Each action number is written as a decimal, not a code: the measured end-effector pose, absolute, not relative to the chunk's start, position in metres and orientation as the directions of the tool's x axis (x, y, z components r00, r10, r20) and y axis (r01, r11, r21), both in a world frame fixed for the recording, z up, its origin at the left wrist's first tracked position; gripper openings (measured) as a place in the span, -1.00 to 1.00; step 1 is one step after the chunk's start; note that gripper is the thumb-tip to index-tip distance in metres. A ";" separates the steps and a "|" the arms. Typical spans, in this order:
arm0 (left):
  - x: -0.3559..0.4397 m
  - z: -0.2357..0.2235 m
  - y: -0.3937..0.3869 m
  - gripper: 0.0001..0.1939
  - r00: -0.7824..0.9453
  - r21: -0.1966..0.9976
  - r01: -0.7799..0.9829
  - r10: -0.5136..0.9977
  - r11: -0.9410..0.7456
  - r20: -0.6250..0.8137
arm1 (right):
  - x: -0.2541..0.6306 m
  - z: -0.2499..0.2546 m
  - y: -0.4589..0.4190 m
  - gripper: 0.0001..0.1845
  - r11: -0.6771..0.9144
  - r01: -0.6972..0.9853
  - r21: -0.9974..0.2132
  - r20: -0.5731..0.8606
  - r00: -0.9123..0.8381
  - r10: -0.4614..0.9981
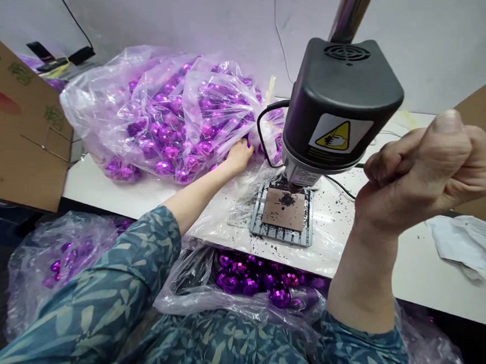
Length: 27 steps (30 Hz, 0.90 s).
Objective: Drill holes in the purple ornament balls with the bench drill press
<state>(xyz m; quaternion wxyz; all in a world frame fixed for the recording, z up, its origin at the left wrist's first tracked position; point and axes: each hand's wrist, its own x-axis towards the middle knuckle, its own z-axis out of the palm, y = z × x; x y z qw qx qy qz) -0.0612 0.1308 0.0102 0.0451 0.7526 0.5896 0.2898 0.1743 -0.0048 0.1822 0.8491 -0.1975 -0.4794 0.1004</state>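
Head view: white tabletop (425,275) with a black drill press (342,100), bagged stock and two bare hands; patterned blue sleeves (131,257).
Left hand (240,155): reaches to the mouth of the bag, toward the tabletop's rear edge; a bit of purple shows at the fingertips; cannot tell whether the fingers are clamped on a ball.
Right hand (429,168): raised above the tabletop's right half, just beside the motor housing; fingers curled together in a fist, its inside hidden.
Bag (93,97): clear plastic, lying along the tabletop's rear left corner, full of purple faceted balls (170,153).
Base plate (281,235): slotted metal, near the tabletop's front edge, under the drill press.
Brown board (274,215): flat on the base plate, one dark hole; black shavings (287,199) heaped on it and scattered around.
Lower bag (233,310): open plastic below the tabletop's front edge, more purple balls inside.
Cardboard: left box (23,142) at the tabletop's left edge; right box (476,105) at the right edge.
White cloth (469,244): crumpled, near the tabletop's right edge.
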 end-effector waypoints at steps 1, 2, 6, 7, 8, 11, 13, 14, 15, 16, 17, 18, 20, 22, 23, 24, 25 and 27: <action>-0.063 0.013 0.122 -0.66 0.131 0.442 0.849 0.927 -0.288 0.352 | 0.175 0.182 -0.005 -0.52 0.898 0.023 -0.439 0.772 0.521 0.364; -0.065 0.016 0.111 -0.63 0.122 0.496 0.823 0.939 -0.277 0.323 | 0.175 0.181 -0.006 -0.51 0.893 0.028 -0.449 0.770 0.519 0.371; -0.070 0.032 0.051 -0.60 0.104 0.873 0.428 0.972 -0.236 0.212 | 0.175 0.180 -0.008 -0.45 0.884 0.023 -0.468 0.768 0.506 0.393; -0.069 0.036 0.037 -0.59 0.119 0.944 0.275 0.981 -0.183 0.156 | 0.175 0.180 -0.008 -0.46 0.890 0.017 -0.457 0.769 0.509 0.385; -0.067 0.038 0.024 -0.59 0.147 0.984 0.136 0.984 -0.119 0.098 | 0.174 0.180 -0.007 -0.47 0.898 0.010 -0.440 0.772 0.516 0.372; -0.053 0.041 -0.002 -0.52 0.244 0.993 -0.106 0.970 0.046 -0.018 | 0.171 0.180 -0.006 -0.50 0.918 -0.020 -0.396 0.770 0.537 0.344; -0.041 0.039 -0.011 -0.47 0.286 0.980 -0.166 0.956 0.110 -0.059 | 0.171 0.180 -0.005 -0.51 0.916 -0.035 -0.399 0.768 0.534 0.355; -0.035 0.037 -0.014 -0.47 0.297 0.971 -0.194 0.952 0.143 -0.080 | 0.171 0.179 -0.005 -0.50 0.916 -0.041 -0.399 0.769 0.530 0.358; -0.029 0.036 -0.016 -0.50 0.303 0.956 -0.231 0.947 0.180 -0.106 | 0.171 0.178 -0.005 -0.49 0.918 -0.041 -0.394 0.773 0.525 0.356; -0.024 0.034 -0.018 -0.55 0.307 0.934 -0.277 0.942 0.225 -0.136 | 0.172 0.178 -0.005 -0.49 0.920 -0.039 -0.390 0.780 0.517 0.352; -0.020 0.034 -0.020 -0.61 0.313 0.904 -0.328 0.934 0.274 -0.170 | 0.172 0.177 -0.005 -0.50 0.921 -0.037 -0.388 0.786 0.508 0.352; -0.016 0.034 -0.022 -0.67 0.322 0.865 -0.383 0.925 0.324 -0.203 | 0.173 0.176 -0.006 -0.50 0.919 -0.032 -0.394 0.792 0.495 0.357; -0.011 0.034 -0.028 -0.79 0.335 0.782 -0.480 0.907 0.398 -0.256 | 0.175 0.175 -0.008 -0.51 0.907 -0.016 -0.421 0.798 0.468 0.379; -0.008 0.035 -0.033 -0.82 0.328 0.728 -0.536 0.900 0.427 -0.286 | 0.175 0.175 -0.009 -0.50 0.894 -0.005 -0.447 0.794 0.459 0.399; -0.007 0.035 -0.034 -0.80 0.317 0.719 -0.546 0.900 0.430 -0.298 | 0.175 0.175 -0.010 -0.49 0.894 0.006 -0.449 0.794 0.462 0.396; -0.007 0.035 -0.035 -0.78 0.307 0.720 -0.543 0.900 0.433 -0.310 | 0.175 0.175 -0.010 -0.47 0.896 0.022 -0.444 0.798 0.465 0.384; -0.006 0.034 -0.035 -0.77 0.297 0.729 -0.531 0.900 0.433 -0.319 | 0.175 0.175 -0.010 -0.47 0.897 0.045 -0.439 0.804 0.466 0.370; -0.005 0.032 -0.033 -0.75 0.269 0.761 -0.499 0.909 0.415 -0.319 | 0.174 0.174 -0.010 -0.46 0.892 0.102 -0.441 0.815 0.461 0.351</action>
